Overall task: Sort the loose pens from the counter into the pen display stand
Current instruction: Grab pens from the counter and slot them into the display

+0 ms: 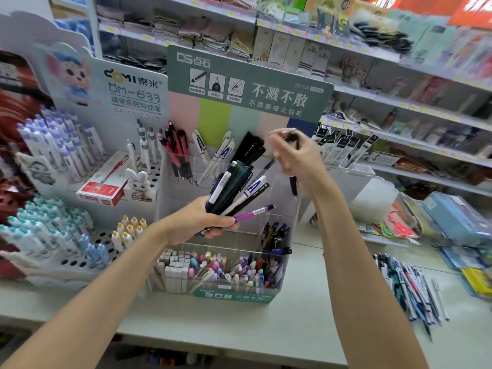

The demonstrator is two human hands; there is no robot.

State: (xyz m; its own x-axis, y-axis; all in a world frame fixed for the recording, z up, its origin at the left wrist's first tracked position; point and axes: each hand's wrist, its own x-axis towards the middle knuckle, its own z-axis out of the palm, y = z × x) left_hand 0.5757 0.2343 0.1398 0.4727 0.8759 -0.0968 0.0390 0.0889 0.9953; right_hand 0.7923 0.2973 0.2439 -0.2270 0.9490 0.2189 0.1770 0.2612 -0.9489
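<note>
My left hand point(205, 222) grips a fanned bundle of pens point(237, 191), black, white-and-blue and one purple, held in front of the clear tiered pen display stand point(277, 286). My right hand point(295, 161) is raised over the stand's right rear compartment, fingers closed on a black pen point(293, 185) that hangs point down below the palm. The stand's back row holds red, white and black pens; its front row holds pastel pens and erasers. A pile of loose pens point(407, 286) lies on the white counter point(319, 328) to the right.
A white peg-hole stand point(87, 246) with blue, teal and yellow-capped pens sits left of the clear one, with a red box point(103, 187) and a rabbit figure point(138, 182). Shelves of goods rise behind. Blue packets point(458, 219) lie at the far right.
</note>
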